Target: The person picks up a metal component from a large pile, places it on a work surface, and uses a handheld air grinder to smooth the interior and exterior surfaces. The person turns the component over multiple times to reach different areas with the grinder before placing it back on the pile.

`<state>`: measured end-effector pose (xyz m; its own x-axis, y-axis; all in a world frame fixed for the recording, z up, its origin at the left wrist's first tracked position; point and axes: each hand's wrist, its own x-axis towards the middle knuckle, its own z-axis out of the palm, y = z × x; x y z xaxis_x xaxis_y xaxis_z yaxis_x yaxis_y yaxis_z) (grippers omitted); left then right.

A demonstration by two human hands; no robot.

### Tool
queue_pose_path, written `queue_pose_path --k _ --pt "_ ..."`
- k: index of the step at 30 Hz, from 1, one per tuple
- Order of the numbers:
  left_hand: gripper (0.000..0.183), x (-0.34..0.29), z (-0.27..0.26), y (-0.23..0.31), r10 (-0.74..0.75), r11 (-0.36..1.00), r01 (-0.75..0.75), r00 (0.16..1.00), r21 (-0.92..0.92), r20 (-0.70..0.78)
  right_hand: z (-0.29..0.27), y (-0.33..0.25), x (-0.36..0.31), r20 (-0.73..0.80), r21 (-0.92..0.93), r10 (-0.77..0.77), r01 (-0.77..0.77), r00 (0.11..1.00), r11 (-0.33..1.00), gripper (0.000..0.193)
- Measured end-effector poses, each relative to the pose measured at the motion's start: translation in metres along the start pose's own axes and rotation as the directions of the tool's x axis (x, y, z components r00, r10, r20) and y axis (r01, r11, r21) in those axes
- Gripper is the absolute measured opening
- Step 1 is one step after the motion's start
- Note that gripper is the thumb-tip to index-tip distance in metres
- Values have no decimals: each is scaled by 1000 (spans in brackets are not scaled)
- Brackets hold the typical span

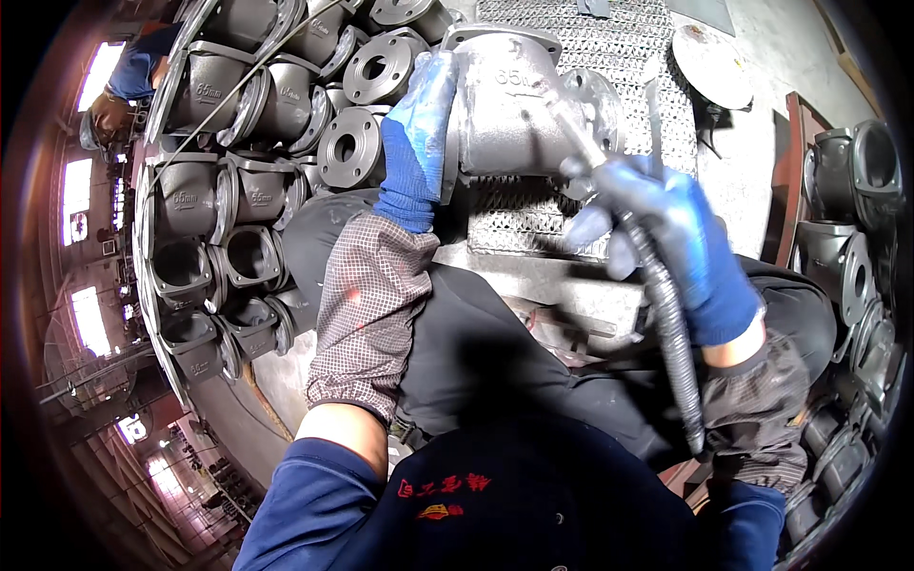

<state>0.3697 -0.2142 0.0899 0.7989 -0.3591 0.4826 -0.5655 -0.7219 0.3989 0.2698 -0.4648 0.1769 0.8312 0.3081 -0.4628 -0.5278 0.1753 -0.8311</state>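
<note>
A grey cast-metal valve body [505, 114] with flanged ends lies in front of me on a rough, textured metal worktop [633, 57]. My left hand [420, 124], in a blue coated glove, is closed on the flange at its left side. In my gloved right hand [678, 238] is a slim rod-shaped air tool [581, 133] with a dark ridged hose [666, 324] hanging back toward my lap. The tool's thin front end reaches over the valve body's right part; blur hides whether it touches. Fingers of the right hand are smeared but wrapped round the tool.
Several similar castings [257, 190] stand stacked in rows at the left, with a thin rod across them. More castings [852, 257] are at the right beyond a reddish-brown metal edge [795, 181]. A round pale disc [712, 67] stands behind the worktop. Another person [138, 71] is at the far left.
</note>
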Motion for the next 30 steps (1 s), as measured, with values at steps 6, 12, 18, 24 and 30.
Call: queue_pose_path --k 6,12,18,24,30 --pt "37 6 4 12 60 998 -61 993 -2 -102 48 46 3 217 533 101 -204 971 821 40" --pt "36 6 5 7 166 982 -152 977 109 -135 77 43 27 57 455 -18 -10 998 890 42" --pt "43 -3 1 0 82 997 -82 996 6 -16 85 56 22 71 493 -28 -10 997 870 41" --pt "36 6 9 9 -8 985 -4 998 -170 -67 72 54 32 79 483 -50 6 996 875 40" --pt "42 15 -7 23 124 982 -116 991 150 -44 23 35 -11 -4 4 -95 95 996 996 36"
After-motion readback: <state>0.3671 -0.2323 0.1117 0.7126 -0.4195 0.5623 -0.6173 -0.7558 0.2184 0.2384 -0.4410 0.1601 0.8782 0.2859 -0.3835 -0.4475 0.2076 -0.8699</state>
